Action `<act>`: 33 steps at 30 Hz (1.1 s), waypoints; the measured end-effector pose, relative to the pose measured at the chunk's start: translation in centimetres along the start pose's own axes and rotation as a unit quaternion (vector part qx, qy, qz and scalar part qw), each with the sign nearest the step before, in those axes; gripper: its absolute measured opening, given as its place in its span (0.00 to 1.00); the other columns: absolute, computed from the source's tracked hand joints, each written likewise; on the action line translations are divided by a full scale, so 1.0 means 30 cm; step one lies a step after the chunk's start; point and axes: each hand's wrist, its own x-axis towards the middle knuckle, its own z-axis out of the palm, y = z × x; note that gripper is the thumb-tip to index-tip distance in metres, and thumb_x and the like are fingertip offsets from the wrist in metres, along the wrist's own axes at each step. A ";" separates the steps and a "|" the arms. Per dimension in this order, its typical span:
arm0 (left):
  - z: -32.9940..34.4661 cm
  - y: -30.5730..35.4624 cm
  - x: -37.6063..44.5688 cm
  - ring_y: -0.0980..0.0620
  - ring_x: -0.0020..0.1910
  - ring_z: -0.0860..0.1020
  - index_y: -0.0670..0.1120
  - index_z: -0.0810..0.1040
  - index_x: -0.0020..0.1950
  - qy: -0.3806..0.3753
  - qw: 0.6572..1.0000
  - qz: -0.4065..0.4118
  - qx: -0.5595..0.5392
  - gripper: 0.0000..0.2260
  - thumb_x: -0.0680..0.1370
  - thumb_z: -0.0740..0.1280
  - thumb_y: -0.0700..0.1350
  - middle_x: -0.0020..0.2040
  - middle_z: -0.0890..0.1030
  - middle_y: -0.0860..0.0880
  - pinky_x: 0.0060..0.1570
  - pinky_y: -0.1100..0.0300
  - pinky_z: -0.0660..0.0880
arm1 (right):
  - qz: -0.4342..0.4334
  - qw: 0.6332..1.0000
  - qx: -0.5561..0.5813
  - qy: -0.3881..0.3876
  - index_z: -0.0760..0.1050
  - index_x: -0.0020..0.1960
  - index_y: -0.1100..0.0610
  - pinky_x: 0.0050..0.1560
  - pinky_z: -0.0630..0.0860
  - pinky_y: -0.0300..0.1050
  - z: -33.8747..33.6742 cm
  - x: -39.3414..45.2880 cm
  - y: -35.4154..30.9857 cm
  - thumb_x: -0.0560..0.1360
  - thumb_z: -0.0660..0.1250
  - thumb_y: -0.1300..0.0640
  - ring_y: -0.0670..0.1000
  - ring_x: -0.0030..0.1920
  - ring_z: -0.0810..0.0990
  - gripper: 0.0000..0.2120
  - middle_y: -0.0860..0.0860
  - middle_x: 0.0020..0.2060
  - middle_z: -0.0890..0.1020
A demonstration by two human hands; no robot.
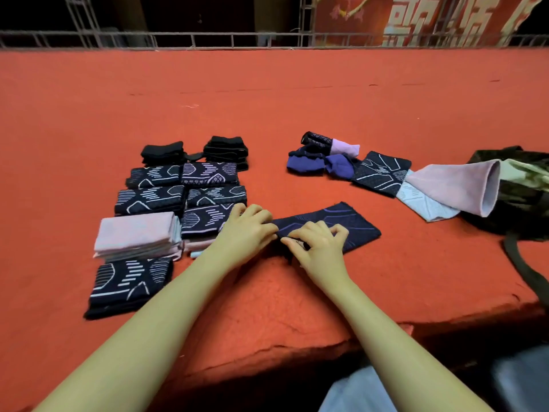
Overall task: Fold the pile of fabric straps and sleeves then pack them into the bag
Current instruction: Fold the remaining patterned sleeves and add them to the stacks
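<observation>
Event stage or performance venue, not a home. Wide raised platform under worn red carpet (297, 84), front edge frayed. Metal truss (80, 22) and low rail (208, 40) run along the back. Red banner (430, 19) with large pale characters hangs behind. Surroundings dark.

Red felt-covered platform (297, 120), wrinkled along the near edge. Taken as landmark: a dark sleeve with purple lines (332, 224), laid flat near the front middle. Left of it, folded patterned sleeves (181, 197) ranged in two rows, with a stack of folded pale pink pieces (138, 234) among them and one more folded patterned piece (130, 282) nearest the edge. Beyond those, two small black folded stacks (194, 151). Behind and right of the landmark, a loose heap of unfolded sleeves (356, 165), dark, purple and pink. Far right, a dark bag (523, 197), its strap trailing toward the front edge.
</observation>
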 end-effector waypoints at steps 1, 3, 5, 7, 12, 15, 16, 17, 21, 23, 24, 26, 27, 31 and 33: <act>-0.005 -0.002 -0.014 0.48 0.44 0.78 0.51 0.83 0.43 -0.010 1.000 0.006 0.008 0.16 0.73 0.56 0.52 0.42 0.80 0.52 0.45 0.54 0.59 | 0.006 1.000 -0.004 -0.011 0.80 0.37 0.48 0.46 0.50 0.42 0.005 -0.007 -0.008 0.71 0.60 0.39 0.43 0.40 0.71 0.16 0.42 0.33 0.77; -0.009 0.010 -0.040 0.48 0.44 0.79 0.51 0.83 0.46 -0.028 0.999 0.010 0.010 0.16 0.72 0.55 0.51 0.43 0.81 0.53 0.45 0.54 0.59 | 0.018 0.999 -0.011 -0.035 0.81 0.37 0.46 0.46 0.49 0.42 0.004 -0.022 -0.010 0.71 0.58 0.36 0.44 0.41 0.72 0.19 0.42 0.35 0.78; -0.006 0.036 -0.056 0.49 0.44 0.79 0.51 0.82 0.48 -0.043 0.999 -0.005 0.004 0.16 0.72 0.55 0.50 0.44 0.81 0.54 0.45 0.54 0.59 | 0.040 0.998 -0.007 -0.045 0.81 0.39 0.46 0.48 0.50 0.43 -0.014 -0.031 0.002 0.72 0.55 0.35 0.44 0.43 0.72 0.20 0.41 0.37 0.79; 0.002 0.077 -0.056 0.48 0.44 0.80 0.50 0.82 0.48 -0.048 0.998 -0.032 -0.008 0.16 0.73 0.55 0.51 0.45 0.82 0.53 0.46 0.54 0.59 | 0.069 0.997 -0.008 -0.031 0.80 0.41 0.47 0.48 0.50 0.43 -0.041 -0.019 0.030 0.74 0.54 0.38 0.45 0.44 0.73 0.19 0.42 0.38 0.79; -0.002 0.237 0.016 0.45 0.51 0.79 0.47 0.82 0.54 -0.082 0.985 -0.120 -0.094 0.25 0.74 0.51 0.59 0.53 0.82 0.49 0.50 0.50 0.69 | 0.159 0.978 -0.136 -0.007 0.80 0.55 0.56 0.51 0.58 0.49 -0.089 -0.010 0.205 0.74 0.56 0.48 0.59 0.52 0.75 0.19 0.53 0.51 0.80; 0.005 0.314 0.064 0.44 0.72 0.62 0.47 0.63 0.75 -0.221 0.954 -0.176 -0.102 0.31 0.77 0.51 0.64 0.75 0.64 0.46 0.66 0.48 0.57 | 0.250 0.950 -0.184 -0.042 0.74 0.63 0.60 0.58 0.60 0.55 -0.107 -0.033 0.279 0.78 0.59 0.51 0.62 0.59 0.71 0.19 0.58 0.60 0.76; 0.014 0.334 0.078 0.43 0.75 0.56 0.48 0.57 0.77 -0.254 0.943 -0.188 -0.101 0.31 0.79 0.53 0.63 0.77 0.57 0.45 0.70 0.47 0.54 | 0.282 0.941 -0.181 -0.055 0.73 0.65 0.60 0.60 0.59 0.55 -0.106 -0.031 0.286 0.79 0.60 0.51 0.62 0.61 0.69 0.19 0.59 0.62 0.74; 0.022 0.351 0.090 0.42 0.76 0.52 0.48 0.52 0.78 -0.277 0.933 -0.202 -0.105 0.32 0.79 0.54 0.62 0.78 0.52 0.44 0.71 0.46 0.51 | 0.298 0.934 -0.185 -0.063 0.71 0.66 0.61 0.60 0.58 0.55 -0.101 -0.028 0.289 0.79 0.60 0.51 0.62 0.62 0.68 0.20 0.60 0.64 0.72; 0.060 0.391 0.124 0.39 0.76 0.43 0.53 0.50 0.79 -0.316 0.908 -0.241 -0.131 0.28 0.81 0.51 0.61 0.79 0.45 0.45 0.73 0.43 0.44 | 0.329 0.912 -0.225 -0.095 0.67 0.66 0.64 0.63 0.57 0.56 -0.083 -0.011 0.291 0.80 0.57 0.48 0.61 0.66 0.64 0.22 0.60 0.68 0.68; 0.072 0.387 0.128 0.39 0.76 0.41 0.57 0.53 0.78 -0.324 0.905 -0.231 -0.149 0.24 0.82 0.49 0.59 0.79 0.44 0.47 0.72 0.40 0.41 | 0.342 0.904 -0.237 -0.100 0.68 0.64 0.65 0.64 0.57 0.56 -0.076 -0.008 0.298 0.80 0.57 0.48 0.61 0.67 0.64 0.22 0.61 0.69 0.67; 0.073 0.376 0.127 0.40 0.76 0.40 0.59 0.54 0.77 -0.324 0.907 -0.220 -0.157 0.22 0.83 0.48 0.59 0.79 0.45 0.48 0.71 0.39 0.40 | 0.342 0.903 -0.240 -0.096 0.69 0.64 0.65 0.64 0.57 0.56 -0.077 -0.006 0.299 0.80 0.58 0.49 0.61 0.66 0.64 0.21 0.61 0.68 0.68; 0.073 0.339 0.127 0.40 0.76 0.41 0.62 0.55 0.76 -0.328 0.915 -0.178 -0.153 0.21 0.83 0.48 0.58 0.79 0.47 0.51 0.70 0.37 0.40 | 0.344 0.906 -0.233 -0.084 0.69 0.63 0.65 0.63 0.57 0.55 -0.083 -0.003 0.299 0.79 0.60 0.50 0.61 0.65 0.65 0.20 0.61 0.66 0.69; 0.070 0.315 0.128 0.40 0.77 0.42 0.62 0.55 0.76 -0.327 0.923 -0.149 -0.135 0.21 0.82 0.48 0.58 0.79 0.48 0.52 0.70 0.36 0.41 | 0.348 0.907 -0.223 -0.076 0.70 0.62 0.65 0.62 0.57 0.55 -0.089 -0.005 0.299 0.78 0.61 0.51 0.61 0.65 0.65 0.19 0.61 0.66 0.69; 0.057 0.253 0.120 0.44 0.77 0.46 0.62 0.52 0.77 -0.296 0.953 -0.049 -0.035 0.22 0.82 0.48 0.59 0.79 0.51 0.53 0.71 0.36 0.45 | 0.329 0.930 -0.163 -0.003 0.73 0.57 0.65 0.59 0.56 0.54 -0.110 -0.036 0.289 0.75 0.66 0.57 0.62 0.61 0.67 0.15 0.60 0.60 0.73; 0.055 0.263 0.104 0.45 0.77 0.45 0.61 0.53 0.77 -0.308 0.948 -0.043 -0.065 0.22 0.82 0.47 0.60 0.79 0.51 0.53 0.72 0.37 0.44 | 0.296 0.947 -0.117 0.044 0.73 0.53 0.63 0.56 0.57 0.53 -0.118 -0.051 0.280 0.72 0.68 0.61 0.63 0.57 0.69 0.11 0.60 0.54 0.75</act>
